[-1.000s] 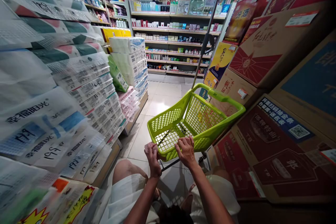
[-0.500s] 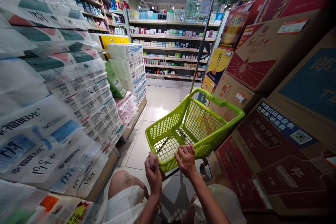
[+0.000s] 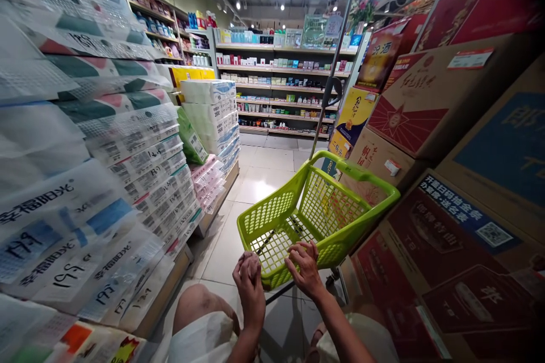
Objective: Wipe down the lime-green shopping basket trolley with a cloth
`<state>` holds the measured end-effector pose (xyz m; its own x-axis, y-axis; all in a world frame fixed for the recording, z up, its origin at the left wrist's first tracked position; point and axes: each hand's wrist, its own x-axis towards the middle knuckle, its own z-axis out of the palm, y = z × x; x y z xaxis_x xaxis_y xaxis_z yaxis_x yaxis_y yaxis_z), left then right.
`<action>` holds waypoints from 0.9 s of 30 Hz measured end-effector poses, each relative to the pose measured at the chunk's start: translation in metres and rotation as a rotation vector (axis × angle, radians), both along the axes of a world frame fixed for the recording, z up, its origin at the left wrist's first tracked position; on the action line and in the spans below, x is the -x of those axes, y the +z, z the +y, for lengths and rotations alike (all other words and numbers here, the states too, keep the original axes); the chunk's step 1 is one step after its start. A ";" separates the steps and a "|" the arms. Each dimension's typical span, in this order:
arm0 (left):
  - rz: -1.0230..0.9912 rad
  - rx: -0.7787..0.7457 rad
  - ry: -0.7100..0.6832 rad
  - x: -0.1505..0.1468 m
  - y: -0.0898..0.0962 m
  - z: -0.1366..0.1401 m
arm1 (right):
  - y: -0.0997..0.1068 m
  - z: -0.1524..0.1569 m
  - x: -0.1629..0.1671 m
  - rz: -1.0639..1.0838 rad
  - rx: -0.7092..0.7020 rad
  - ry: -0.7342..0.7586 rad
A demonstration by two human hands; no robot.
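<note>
I see my right hand (image 3: pixel 303 267) resting on the near rim of the green basket (image 3: pixel 317 210), fingers spread and curled over the edge. My left hand (image 3: pixel 250 283) is closed in a fist just beside the rim's left corner; contact cannot be confirmed. The basket sits lower centre of frame: lime plastic, mesh walls, empty. Its long axis runs from my hands toward the upper right, handle pole (image 3: pixel 336 62) rising at the far end.
</note>
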<state>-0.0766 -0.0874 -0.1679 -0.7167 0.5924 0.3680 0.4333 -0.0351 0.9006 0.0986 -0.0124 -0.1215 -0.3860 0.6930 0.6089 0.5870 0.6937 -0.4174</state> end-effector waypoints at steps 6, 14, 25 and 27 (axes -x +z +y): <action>0.039 0.053 -0.094 0.031 0.044 0.042 | 0.004 0.001 0.000 0.011 0.060 0.009; 0.122 0.106 -0.146 0.025 0.045 0.023 | 0.000 -0.001 -0.008 0.011 0.064 0.022; -0.014 0.215 -0.019 0.082 0.067 0.086 | 0.002 0.001 -0.039 0.039 0.078 0.091; -0.032 0.158 -0.009 0.078 0.056 0.082 | 0.000 0.003 -0.042 0.043 0.074 0.078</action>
<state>-0.1542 -0.0050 -0.1117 -0.7211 0.6474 0.2466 0.4042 0.1041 0.9087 0.1409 -0.0090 -0.1216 -0.4151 0.7054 0.5745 0.5129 0.7031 -0.4926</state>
